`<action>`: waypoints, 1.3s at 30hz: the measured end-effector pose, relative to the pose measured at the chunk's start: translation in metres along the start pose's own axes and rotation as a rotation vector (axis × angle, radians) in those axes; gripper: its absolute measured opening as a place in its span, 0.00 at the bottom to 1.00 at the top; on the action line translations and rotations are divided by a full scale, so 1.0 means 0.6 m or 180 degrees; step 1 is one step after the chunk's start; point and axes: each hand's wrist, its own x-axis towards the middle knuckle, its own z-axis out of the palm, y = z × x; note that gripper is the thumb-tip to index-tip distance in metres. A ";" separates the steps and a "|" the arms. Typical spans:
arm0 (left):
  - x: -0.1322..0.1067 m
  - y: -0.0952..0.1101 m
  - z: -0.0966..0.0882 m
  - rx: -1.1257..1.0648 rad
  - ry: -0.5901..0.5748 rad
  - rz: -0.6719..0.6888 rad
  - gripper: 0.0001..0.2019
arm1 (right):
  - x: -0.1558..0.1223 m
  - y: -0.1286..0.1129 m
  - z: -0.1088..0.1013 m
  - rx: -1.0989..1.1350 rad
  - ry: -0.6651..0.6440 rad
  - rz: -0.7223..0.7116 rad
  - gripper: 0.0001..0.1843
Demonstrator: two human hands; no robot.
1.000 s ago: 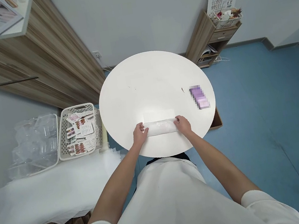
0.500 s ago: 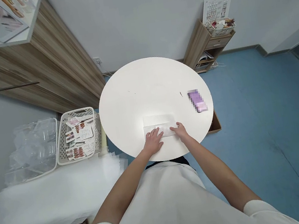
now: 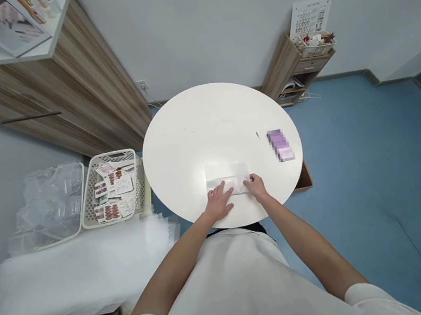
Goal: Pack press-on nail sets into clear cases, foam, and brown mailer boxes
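Observation:
A thin white wrapping sheet (image 3: pixel 226 170) lies near the front edge of the round white table (image 3: pixel 175 142), its near part folded over into a flat strip. Whatever may be inside the fold cannot be made out. My left hand (image 3: pixel 219 202) rests on the left part of the strip, fingers spread and pressing down. At the strip's right end, my right hand (image 3: pixel 256 187) pinches the sheet's edge between thumb and fingers.
A blurred purple item (image 3: pixel 280 145) lies at the table's right. To the left stand a white basket of printed cards (image 3: pixel 139 177), a bin of clear plastic packs (image 3: pixel 82 192) and stacked white sheets (image 3: pixel 80 270). A brown box (image 3: pixel 305 178) sits under the table's right edge.
The right hand's fingers have drawn closer together at the sheet's right edge. The left hand stays on the strip, with its fingers spread slightly more. The view has shifted a little.

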 end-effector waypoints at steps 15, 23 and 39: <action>0.000 0.022 -0.008 -0.0148 0.0280 -0.0013 0.27 | -0.014 -0.021 0.019 0.0044 -0.0766 -0.0308 0.19; 0.003 0.027 -0.017 0.0076 0.0044 0.0218 0.22 | -0.009 -0.021 0.003 -0.1582 -0.0880 -0.1150 0.23; -0.027 -0.004 0.035 -0.2519 0.0837 -0.2681 0.35 | -0.036 -0.024 0.030 -0.2145 -0.0870 -0.1289 0.27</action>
